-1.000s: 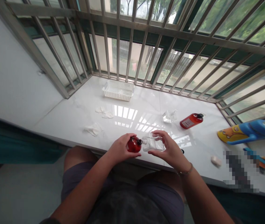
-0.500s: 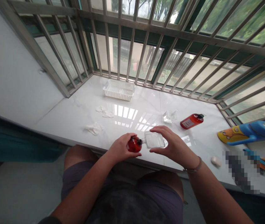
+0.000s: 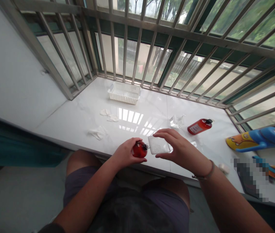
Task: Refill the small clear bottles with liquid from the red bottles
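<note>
My left hand [image 3: 127,152] is wrapped round a red bottle [image 3: 138,150] with a black neck, tipped toward the right. In my right hand [image 3: 176,145] is a clear square glass bottle [image 3: 159,145], gripped between thumb and fingers and lying on its side. Its neck meets the red bottle's black neck, mouth to mouth as far as I can see. Both bottles are held above the front edge of the counter. Whether liquid passes between them is too small to make out.
On the white counter [image 3: 79,118] are a white basket [image 3: 124,94], crumpled tissues [image 3: 98,132], a clear glass item [image 3: 176,121], a second red bottle [image 3: 199,126] lying down, and a blue-yellow flask [image 3: 256,138]. Metal window bars [image 3: 152,58] stand behind.
My right hand has shifted slightly left, and the clear bottle has tilted a little with it. My left hand and the red bottle stay nearly still.
</note>
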`<state>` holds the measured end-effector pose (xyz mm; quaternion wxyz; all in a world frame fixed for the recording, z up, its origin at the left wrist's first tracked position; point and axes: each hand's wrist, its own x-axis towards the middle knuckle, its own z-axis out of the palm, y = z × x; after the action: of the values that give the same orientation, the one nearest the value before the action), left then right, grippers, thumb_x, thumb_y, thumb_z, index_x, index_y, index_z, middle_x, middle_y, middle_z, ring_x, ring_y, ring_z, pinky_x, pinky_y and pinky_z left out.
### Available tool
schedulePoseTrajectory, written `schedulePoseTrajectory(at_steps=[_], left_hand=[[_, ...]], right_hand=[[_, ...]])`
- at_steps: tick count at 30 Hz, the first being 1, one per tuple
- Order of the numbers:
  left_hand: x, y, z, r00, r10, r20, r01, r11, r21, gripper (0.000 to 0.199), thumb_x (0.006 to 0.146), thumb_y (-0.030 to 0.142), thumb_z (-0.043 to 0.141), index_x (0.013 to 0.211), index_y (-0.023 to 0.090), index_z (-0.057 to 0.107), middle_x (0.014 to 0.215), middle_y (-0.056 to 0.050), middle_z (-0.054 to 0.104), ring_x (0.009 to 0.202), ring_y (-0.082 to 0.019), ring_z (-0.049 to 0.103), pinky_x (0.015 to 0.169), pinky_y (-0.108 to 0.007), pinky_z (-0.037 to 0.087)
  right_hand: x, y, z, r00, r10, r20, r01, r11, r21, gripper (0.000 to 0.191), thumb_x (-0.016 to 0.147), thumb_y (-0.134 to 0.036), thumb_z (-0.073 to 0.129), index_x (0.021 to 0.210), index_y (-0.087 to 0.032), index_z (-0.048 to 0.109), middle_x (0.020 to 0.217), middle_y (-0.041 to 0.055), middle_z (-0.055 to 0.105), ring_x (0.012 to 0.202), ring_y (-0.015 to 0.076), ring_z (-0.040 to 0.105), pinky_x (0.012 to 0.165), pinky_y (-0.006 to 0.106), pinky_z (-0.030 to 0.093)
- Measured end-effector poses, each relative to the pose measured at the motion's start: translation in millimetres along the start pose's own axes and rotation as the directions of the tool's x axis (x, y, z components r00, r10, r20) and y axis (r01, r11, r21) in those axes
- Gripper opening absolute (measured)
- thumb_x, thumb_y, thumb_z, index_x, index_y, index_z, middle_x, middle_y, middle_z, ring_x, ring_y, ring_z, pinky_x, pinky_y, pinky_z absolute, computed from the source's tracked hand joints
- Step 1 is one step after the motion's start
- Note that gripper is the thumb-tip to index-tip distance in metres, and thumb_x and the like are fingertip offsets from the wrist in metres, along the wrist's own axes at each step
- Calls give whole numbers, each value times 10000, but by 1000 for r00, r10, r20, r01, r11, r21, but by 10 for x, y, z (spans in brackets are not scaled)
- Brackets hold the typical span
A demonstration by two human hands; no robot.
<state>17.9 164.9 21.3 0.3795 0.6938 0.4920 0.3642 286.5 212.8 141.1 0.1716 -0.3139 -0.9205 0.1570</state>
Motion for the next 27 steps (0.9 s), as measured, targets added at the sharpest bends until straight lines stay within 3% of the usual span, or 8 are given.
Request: schedulePoseTrajectory(at_steps=[27], left_hand=[[5, 6, -17, 1000, -16, -18, 15, 999, -35, 849, 643, 472, 1024, 1366, 277, 625, 1362, -83, 729, 1231, -332, 712, 1124, -474, 563]], right_hand=[[236, -22, -151, 990, -51, 130, 56, 998, -37, 694, 832, -246, 914, 1444, -324, 595, 1424, 121, 663, 1317, 351, 666, 1082, 537, 617]])
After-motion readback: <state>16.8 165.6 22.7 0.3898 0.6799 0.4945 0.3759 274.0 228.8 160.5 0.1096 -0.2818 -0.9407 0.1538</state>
